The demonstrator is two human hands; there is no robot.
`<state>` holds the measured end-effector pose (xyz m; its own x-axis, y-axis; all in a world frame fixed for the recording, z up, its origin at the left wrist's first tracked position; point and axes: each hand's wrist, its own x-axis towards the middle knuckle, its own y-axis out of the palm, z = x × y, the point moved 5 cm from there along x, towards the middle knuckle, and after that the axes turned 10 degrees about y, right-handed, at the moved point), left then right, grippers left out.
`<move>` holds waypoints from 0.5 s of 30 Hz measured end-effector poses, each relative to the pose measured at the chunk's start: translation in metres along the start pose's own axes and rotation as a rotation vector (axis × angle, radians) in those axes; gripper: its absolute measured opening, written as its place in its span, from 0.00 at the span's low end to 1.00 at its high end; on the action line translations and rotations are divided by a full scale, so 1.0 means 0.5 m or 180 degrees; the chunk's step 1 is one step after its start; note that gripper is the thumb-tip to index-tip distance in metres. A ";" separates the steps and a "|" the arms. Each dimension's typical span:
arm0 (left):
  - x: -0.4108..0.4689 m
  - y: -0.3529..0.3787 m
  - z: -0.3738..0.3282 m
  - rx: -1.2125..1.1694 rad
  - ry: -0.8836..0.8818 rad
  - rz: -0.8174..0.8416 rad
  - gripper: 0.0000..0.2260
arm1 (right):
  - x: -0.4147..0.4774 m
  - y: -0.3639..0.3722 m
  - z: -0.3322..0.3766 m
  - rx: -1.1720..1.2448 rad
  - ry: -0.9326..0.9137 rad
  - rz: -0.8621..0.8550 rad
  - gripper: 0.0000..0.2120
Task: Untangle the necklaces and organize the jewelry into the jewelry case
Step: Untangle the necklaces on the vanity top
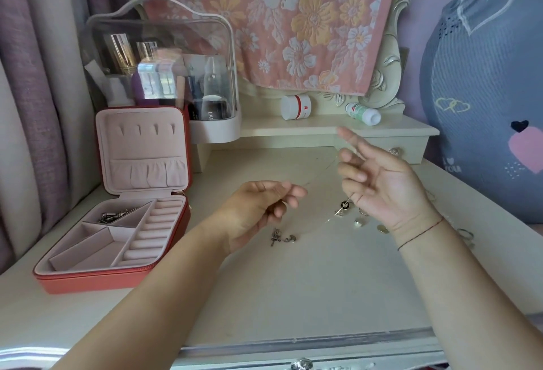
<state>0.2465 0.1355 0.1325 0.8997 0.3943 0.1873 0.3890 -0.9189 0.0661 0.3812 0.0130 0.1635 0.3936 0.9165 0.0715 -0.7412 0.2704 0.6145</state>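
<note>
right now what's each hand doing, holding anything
Left hand: pinches one end of the thin necklace chain.
Right hand: open, chain draped over its fingers.

Clear cosmetics box, floral towel, white jar, grey cushion

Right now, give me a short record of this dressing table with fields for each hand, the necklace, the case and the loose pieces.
left hand: fingers curled, pinching the thin chain necklace
right hand: fingers spread, chain running across them
necklace: stretched between both hands, above the tabletop
jewelry case: open, left of the hands; metal pieces in rear-left compartment
black round pendant: by the chain, attachment unclear
loose pieces: dark charms near left hand; pale pieces by right hand
</note>
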 end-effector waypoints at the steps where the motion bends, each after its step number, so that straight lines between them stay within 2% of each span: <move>1: 0.001 0.001 -0.002 -0.0191 0.0033 -0.0008 0.11 | 0.004 0.003 -0.012 -0.0246 0.0119 -0.0087 0.21; 3: 0.003 0.006 -0.007 -0.0504 0.0108 -0.0008 0.12 | 0.011 0.007 -0.042 -0.0813 0.0401 -0.0213 0.19; 8: 0.009 0.000 -0.020 -0.1085 0.0344 -0.0123 0.12 | 0.014 0.008 -0.102 -0.2293 0.0845 -0.0439 0.04; 12: 0.009 -0.003 -0.028 -0.1172 0.0490 -0.0173 0.12 | 0.008 0.024 -0.128 -0.3522 0.0898 -0.0227 0.03; 15: 0.007 -0.004 -0.032 -0.1173 0.0568 -0.0187 0.13 | 0.013 0.031 -0.138 -0.3916 0.0729 -0.0155 0.05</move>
<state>0.2459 0.1385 0.1488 0.8169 0.4675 0.3377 0.3125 -0.8510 0.4221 0.3348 0.0433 0.1192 0.4227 0.8946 -0.1447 -0.7931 0.2880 -0.5367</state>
